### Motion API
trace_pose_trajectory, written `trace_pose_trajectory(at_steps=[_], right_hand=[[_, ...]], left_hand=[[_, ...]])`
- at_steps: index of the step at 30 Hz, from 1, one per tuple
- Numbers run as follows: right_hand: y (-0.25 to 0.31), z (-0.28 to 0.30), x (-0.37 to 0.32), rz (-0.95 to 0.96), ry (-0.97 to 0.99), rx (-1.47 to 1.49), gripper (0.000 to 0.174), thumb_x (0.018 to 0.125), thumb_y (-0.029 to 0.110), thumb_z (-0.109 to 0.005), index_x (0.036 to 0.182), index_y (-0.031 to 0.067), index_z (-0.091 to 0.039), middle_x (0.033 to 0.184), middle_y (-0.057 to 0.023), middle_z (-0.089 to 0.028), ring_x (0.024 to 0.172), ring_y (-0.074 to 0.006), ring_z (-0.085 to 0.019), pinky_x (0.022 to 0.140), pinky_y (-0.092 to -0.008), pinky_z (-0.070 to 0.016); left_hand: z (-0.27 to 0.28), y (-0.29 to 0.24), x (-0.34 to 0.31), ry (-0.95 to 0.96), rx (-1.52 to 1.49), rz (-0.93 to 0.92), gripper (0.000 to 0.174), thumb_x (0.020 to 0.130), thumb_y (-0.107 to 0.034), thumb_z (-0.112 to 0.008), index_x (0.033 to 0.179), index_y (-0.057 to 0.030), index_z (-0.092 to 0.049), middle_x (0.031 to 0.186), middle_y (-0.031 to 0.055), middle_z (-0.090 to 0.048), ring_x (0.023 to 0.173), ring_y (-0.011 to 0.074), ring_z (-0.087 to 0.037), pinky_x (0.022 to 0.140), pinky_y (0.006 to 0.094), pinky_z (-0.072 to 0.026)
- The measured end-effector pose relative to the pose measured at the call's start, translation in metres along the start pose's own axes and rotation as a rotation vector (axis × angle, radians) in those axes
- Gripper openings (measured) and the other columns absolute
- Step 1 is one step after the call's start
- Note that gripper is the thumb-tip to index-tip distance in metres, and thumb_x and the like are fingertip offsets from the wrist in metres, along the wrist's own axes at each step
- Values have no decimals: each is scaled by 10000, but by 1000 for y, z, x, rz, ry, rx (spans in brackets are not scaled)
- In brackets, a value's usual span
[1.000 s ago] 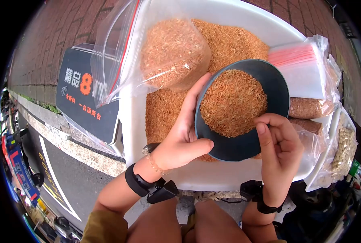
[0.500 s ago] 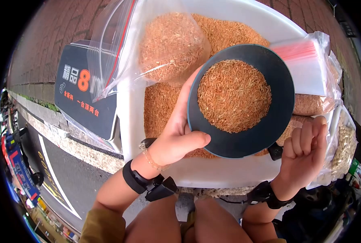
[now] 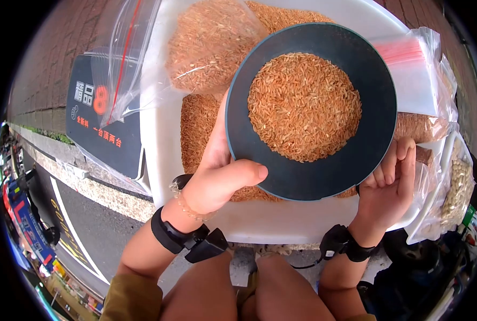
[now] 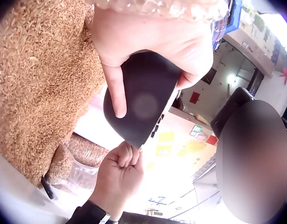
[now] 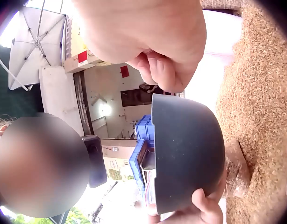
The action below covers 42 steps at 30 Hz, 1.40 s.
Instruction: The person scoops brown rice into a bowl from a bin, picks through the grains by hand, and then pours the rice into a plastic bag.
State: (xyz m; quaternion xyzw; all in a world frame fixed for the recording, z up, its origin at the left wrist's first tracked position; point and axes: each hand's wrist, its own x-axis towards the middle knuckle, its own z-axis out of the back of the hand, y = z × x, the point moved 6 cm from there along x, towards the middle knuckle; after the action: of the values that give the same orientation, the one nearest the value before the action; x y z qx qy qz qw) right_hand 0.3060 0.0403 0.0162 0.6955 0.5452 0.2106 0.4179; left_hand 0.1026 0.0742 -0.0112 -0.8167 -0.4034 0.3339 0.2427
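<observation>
Head view looks down on a dark round bowl [image 3: 311,107] holding a heap of reddish-brown rice grains [image 3: 303,107], which covers the bowl's middle and leaves a bare dark ring around it. The left hand [image 3: 217,176] grasps the bowl at its lower left: the thumb lies over the rim on the inside, and the fingers go underneath. From the left wrist view those fingers are spread flat against the bowl's dark underside.

The right hand [image 3: 388,187] is at the bowl's lower right edge with its fingers curled in. The left wrist view shows its bunched fingertips meeting the rim. Whether they pinch the rim or only touch it cannot be told.

The bowl is held above a white tub [image 3: 281,224], clear of the loose rice [image 3: 201,134] that fills it. A clear zip bag [image 3: 206,43] with a red seal strip, partly filled with the same grain, rests at the tub's upper left. To the right of the tub are several packed bags [image 3: 426,128], one of them holding pale beans [image 3: 455,187]. Left of the tub stands a dark sign [image 3: 99,123] with white characters and an orange 8, and beyond it is brick pavement [image 3: 51,64]. A bead bracelet [image 3: 182,200] circles the left wrist.
</observation>
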Motion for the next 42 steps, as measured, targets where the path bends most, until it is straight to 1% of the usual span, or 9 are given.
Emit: trace_pose_trajectory(at_steps=[14, 20, 23, 25, 26, 28, 34, 39, 42], right_hand=[[-15, 11, 7, -128, -57, 86, 193, 838, 191, -385, 682, 105, -308, 523, 40, -254, 446, -37, -186, 388, -176, -150], [-25, 29, 5, -301, -312, 123, 225, 847, 236, -387, 676, 95, -346, 528, 55, -243, 439, -37, -178, 385, -182, -150], [-10, 20, -1, -123, -302, 10, 159, 828, 158, -476, 710, 51, -475, 523, 56, -281, 443, -33, -213, 387, -178, -152], [22, -13, -16, 337, -160, -765, 12, 763, 26, -581, 761, 14, -579, 521, 58, -333, 443, -29, -249, 398, -162, -184], [25, -35, -24, 255, -63, -951, 143, 673, -75, -638, 789, 7, -617, 511, 27, -407, 444, -44, -326, 418, -160, -245], [19, -69, -21, 256, 304, -1464, 123, 668, -38, -635, 773, 23, -612, 511, -34, -471, 429, -125, -434, 418, -219, -334], [-12, -71, -5, 136, 480, -1661, 69, 647, 4, -612, 705, 27, -582, 594, -121, -542, 551, -300, -543, 486, -372, -419], [-23, -68, -3, 132, 520, -1670, 52, 649, 12, -612, 692, 21, -583, 610, -142, -551, 570, -316, -549, 524, -381, -435], [-27, -64, -2, 91, 536, -1665, 43, 648, 12, -610, 682, 14, -584, 623, -152, -560, 591, -321, -556, 547, -382, -445]], left_hand=[[10, 7, -5, -56, 29, 139, 914, 613, 69, -503, 1395, -103, -60, 1323, 71, -319, 1175, 147, -344, 927, 276, -325], [1, 1, 0, -18, 25, 27, 910, 615, 55, -508, 1393, -92, -60, 1348, 76, -281, 1219, 168, -298, 979, 290, -268], [-2, -1, 5, 45, 65, -45, 902, 615, 53, -498, 1391, -84, -59, 1369, 80, -243, 1254, 178, -252, 1016, 300, -215], [-3, -1, 5, 34, 90, -38, 895, 618, 52, -492, 1389, -81, -58, 1375, 83, -231, 1265, 179, -234, 1025, 305, -198], [-4, -1, 4, 34, 115, -28, 889, 620, 51, -486, 1388, -77, -56, 1381, 85, -220, 1277, 179, -217, 1035, 310, -181], [-7, -1, 5, 58, 114, -36, 887, 627, 45, -488, 1388, -75, -48, 1383, 85, -216, 1278, 177, -215, 1036, 315, -182], [-12, 0, 4, 124, 53, -26, 885, 657, 44, -497, 1387, -76, -12, 1386, 81, -205, 1278, 174, -216, 1031, 319, -200], [-14, 1, 4, 154, 31, -44, 871, 677, 54, -497, 1387, -76, -9, 1387, 79, -196, 1270, 171, -229, 1026, 313, -213], [-10, 1, 3, 80, 0, -100, 857, 606, 65, -521, 1369, -52, -150, 1294, 84, -368, 1183, 163, -355, 976, 292, -282]])
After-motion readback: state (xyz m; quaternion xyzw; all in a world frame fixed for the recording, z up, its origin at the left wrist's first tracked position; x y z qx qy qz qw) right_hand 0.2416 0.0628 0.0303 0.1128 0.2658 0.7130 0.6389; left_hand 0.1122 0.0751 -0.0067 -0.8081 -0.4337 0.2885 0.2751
